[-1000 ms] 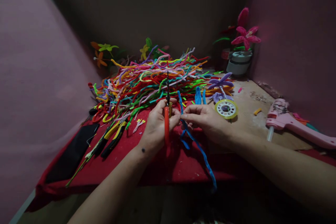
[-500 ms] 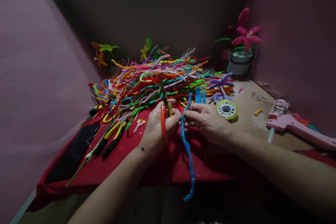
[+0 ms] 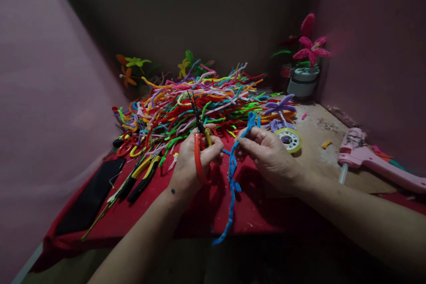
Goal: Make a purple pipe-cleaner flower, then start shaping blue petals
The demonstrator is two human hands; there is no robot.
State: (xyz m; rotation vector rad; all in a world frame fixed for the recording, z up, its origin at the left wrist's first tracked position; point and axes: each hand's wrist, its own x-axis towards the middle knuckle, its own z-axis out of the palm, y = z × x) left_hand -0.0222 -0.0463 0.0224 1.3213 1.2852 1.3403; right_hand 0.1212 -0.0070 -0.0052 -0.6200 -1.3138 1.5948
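My left hand (image 3: pixel 196 153) is closed around scissors (image 3: pixel 199 155) with a red loop handle and dark, narrow blades that point up and away over the pile. A bit of yellow shows beside the red handle. My right hand (image 3: pixel 266 148) pinches a blue pipe cleaner (image 3: pixel 232 202) between thumb and fingers. The pipe cleaner's long end hangs down past the table's front edge, and a short blue strand reaches toward my left fingertips; whether they touch it I cannot tell. Behind my right hand stick up more blue pieces (image 3: pixel 258 120).
A heap of coloured pipe cleaners (image 3: pixel 199 97) spreads at the back. At left lie a dark phone (image 3: pixel 93 195) and yellow-black pliers (image 3: pixel 144 179). On the right are a yellow tape roll (image 3: pixel 297 142), a purple flower (image 3: pixel 280 105), a pink glue gun (image 3: pixel 362 155) and a potted pink flower (image 3: pixel 311 51).
My hands have moved apart, the left one leftward with the scissors. The blue pipe cleaner's hanging end has swung left, and a short blue strand now shows between the hands.
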